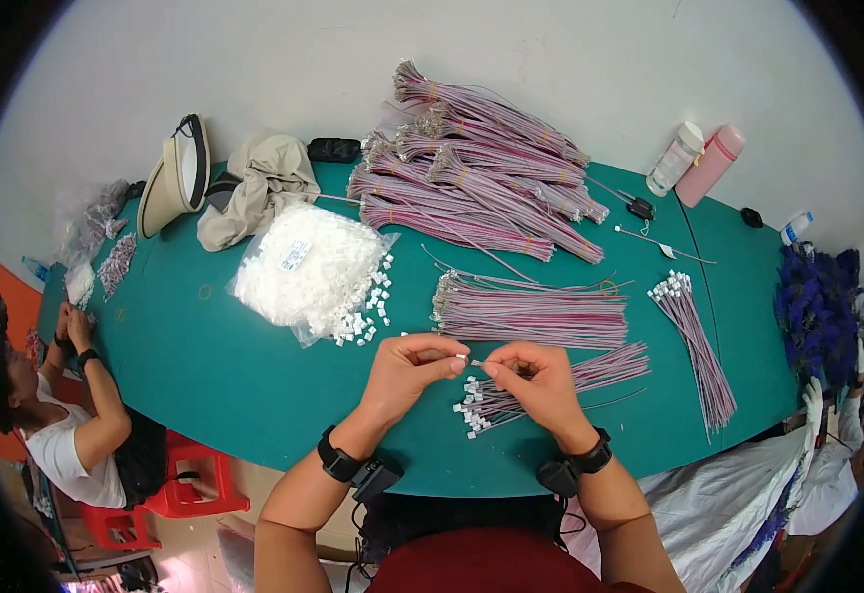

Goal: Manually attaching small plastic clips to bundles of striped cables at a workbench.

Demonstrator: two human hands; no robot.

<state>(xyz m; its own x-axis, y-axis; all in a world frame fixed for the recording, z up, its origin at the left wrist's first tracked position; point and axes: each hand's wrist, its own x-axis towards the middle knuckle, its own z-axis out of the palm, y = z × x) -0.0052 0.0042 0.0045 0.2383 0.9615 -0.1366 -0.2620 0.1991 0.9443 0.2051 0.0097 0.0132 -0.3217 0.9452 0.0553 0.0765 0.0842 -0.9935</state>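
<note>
Fingertips pinched, my left hand [402, 378] holds a small white connector housing [462, 358]. Facing it closely, my right hand [540, 387] is closed on a thin wire [478, 363], its end pointing at the housing; whether the two touch is too small to tell. Beneath my right hand lie pink and grey wires [605, 370] with white connectors [473, 407] at their left ends. Just beyond both hands is a loose row of similar wires [535, 311] with bare-looking terminal ends. White housings [361, 324] are scattered beside an open clear bag of housings [298, 265].
Tied wire bundles [481, 178] are heaped at the back of the green table [323, 415]. Connectored wires [694, 351] lie right. A white-capped bottle [676, 158], pink bottle [713, 163], visor hat [177, 176] and beige cloth [264, 188] stand around. Another person [76, 425] works at far left.
</note>
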